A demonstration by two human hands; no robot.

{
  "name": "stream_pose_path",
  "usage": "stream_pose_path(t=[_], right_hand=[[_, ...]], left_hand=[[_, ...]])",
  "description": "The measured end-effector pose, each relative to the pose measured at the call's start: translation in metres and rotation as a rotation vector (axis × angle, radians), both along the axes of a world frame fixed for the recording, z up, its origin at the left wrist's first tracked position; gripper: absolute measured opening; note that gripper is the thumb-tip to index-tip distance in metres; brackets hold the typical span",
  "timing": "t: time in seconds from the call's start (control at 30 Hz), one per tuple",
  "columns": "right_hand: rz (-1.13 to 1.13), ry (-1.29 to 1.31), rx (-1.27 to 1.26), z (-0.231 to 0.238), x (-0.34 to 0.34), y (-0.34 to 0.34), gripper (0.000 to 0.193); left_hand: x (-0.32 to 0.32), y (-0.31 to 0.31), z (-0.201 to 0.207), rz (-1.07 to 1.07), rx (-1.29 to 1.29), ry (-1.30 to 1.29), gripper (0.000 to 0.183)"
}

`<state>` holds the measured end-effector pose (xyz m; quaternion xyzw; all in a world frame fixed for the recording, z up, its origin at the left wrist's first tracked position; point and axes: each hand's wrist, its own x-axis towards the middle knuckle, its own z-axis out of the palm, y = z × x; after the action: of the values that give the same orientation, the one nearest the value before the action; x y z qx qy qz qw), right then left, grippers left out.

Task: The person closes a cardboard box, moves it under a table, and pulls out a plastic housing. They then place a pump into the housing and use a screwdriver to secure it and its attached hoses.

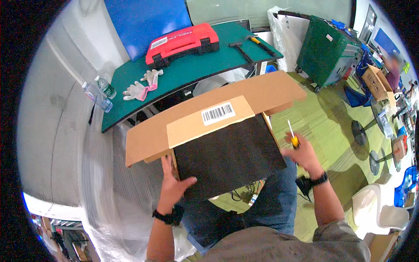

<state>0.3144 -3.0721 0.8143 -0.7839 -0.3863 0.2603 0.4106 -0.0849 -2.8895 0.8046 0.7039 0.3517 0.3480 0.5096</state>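
Observation:
A flat piece of brown boards with a black panel (227, 159) rests over my lap, its wide brown board (262, 89) across the far end. A tan strip with a white barcode label (218, 113) lies between them. My left hand (173, 185) grips the panel's left edge, thumb on the black face and fingers along the outside. At the right edge my right hand (305, 155) is closed round a screwdriver (294, 140) with a yellow handle, its metal shaft pointing away from me. Part of my right hand's fingers is hidden behind the handle.
Beyond stands a green-topped table (183, 83) with a red tool case (183, 43), work gloves (144, 85), a hammer (262, 46) and bottles (98, 96). A green cabinet (327, 52) on casters is at the far right. Cables (246, 192) lie below the panel. A white chair (375, 207) stands right.

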Motion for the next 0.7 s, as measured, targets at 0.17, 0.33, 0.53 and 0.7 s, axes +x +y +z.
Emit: stream_pose_path(t=[0.17, 0.33, 0.53, 0.7], right_hand=[[0.146, 0.008, 0.06, 0.07, 0.019, 0.121, 0.078], [-0.006, 0.313, -0.289, 0.126, 0.038, 0.217, 0.072], [0.3, 0.088, 0.106, 0.123, 0.074, 0.266, 0.071], [-0.042, 0.386, -0.079, 0.137, 0.056, 0.289, 0.054]], left_hand=[[0.031, 0.146, 0.088, -0.084, -0.059, 0.21, 0.146], [0.038, 0.214, 0.132, -0.219, 0.16, 0.477, 0.15], [0.052, 0.265, 0.16, -0.03, 0.228, 0.61, 0.14], [0.074, 0.267, 0.167, 0.009, 0.15, 0.676, 0.132]])
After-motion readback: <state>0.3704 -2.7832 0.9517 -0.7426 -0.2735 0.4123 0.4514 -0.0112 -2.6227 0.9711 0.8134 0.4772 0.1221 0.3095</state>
